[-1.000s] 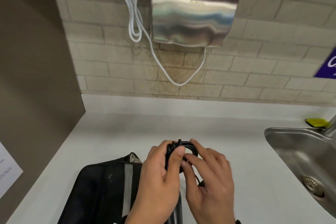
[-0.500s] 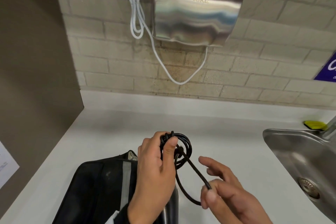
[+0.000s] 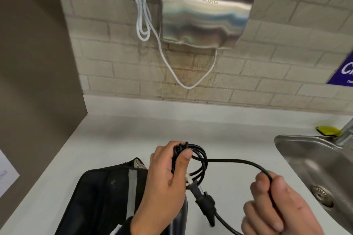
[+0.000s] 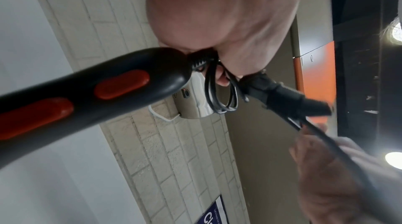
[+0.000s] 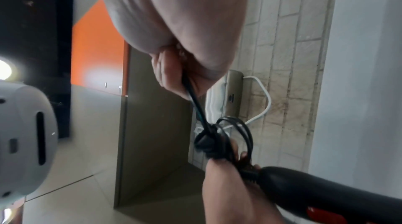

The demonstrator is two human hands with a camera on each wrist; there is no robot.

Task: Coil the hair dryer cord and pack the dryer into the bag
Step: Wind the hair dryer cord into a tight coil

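One hair dryer (image 4: 87, 93), black handle with two red switches, hangs below the left hand (image 3: 168, 183), over one black bag (image 3: 103, 200) on the counter (image 3: 118, 135). Left hand grips the coiled cord (image 3: 198, 158); right hand (image 3: 277, 206) pinches one free strand pulled sideways. One plug (image 3: 206, 204) dangles between them. One wall hand dryer (image 3: 206, 11) reads "AIKE".
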